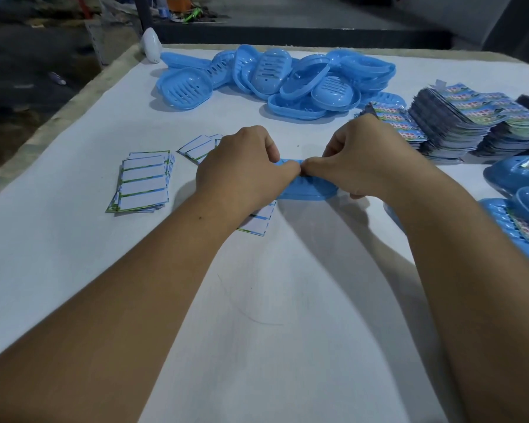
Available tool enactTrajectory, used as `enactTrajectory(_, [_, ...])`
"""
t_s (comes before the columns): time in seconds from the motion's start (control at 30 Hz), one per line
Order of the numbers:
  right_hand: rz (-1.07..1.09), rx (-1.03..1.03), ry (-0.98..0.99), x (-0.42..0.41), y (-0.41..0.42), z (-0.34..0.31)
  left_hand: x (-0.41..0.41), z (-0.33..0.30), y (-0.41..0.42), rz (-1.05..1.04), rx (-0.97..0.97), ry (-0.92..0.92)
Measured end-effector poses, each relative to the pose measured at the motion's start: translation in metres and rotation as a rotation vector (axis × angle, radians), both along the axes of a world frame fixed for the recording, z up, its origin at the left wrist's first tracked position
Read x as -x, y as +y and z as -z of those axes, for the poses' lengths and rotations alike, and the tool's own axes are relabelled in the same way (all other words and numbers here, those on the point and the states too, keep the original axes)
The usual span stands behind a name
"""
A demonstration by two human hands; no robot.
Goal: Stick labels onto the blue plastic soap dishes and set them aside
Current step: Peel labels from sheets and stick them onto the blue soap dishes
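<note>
Hands meet at the middle of the frame over one blue soap dish (306, 190) lying on the white table (257, 300); the left hand (242, 166) has its fingers curled down onto the dish's left end, the right hand (364, 166) is curled over its right end, and the two thumbs touch tip to tip on top of the dish; whether a label sits under the thumbs I cannot tell; under the left wrist a used backing sheet (258, 222) pokes out, white with green and blue edging; left of the hands lies a small stack of backing sheets (144, 181), and another few sheets (197, 148) lie just above the left hand; across the top of the frame sprawls a loose heap of unlabelled dishes (275, 77), tilted and overlapping; at the upper right stand thick stacks of colourful label sheets (471, 120); at the right edge labelled dishes (519, 209) lie nested together, a printed label showing on one; a white rounded object (150, 44) sits at the table's far left corner
</note>
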State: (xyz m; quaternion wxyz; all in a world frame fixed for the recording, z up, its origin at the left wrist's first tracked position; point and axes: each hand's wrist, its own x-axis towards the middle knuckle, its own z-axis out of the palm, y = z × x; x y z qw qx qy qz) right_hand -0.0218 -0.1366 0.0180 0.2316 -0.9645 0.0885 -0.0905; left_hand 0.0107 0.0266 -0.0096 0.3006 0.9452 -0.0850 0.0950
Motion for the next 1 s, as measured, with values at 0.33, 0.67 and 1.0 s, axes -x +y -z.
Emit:
enactTrajectory(0.33, [0.039,-0.261,-0.221,-0.004,-0.008,-0.003,-0.004,-0.009,0.009,-0.105,0.292,-0.042])
enactTrajectory(0.67, [-0.274,-0.182,-0.098,-0.003,0.006,0.01,-0.003,-0.004,0.012,-0.07,0.288,-0.178])
enactTrajectory(1.0, [-0.337,-0.125,0.006,0.003,0.008,0.017,-0.005,0.0,0.013,-0.059,0.278,-0.197])
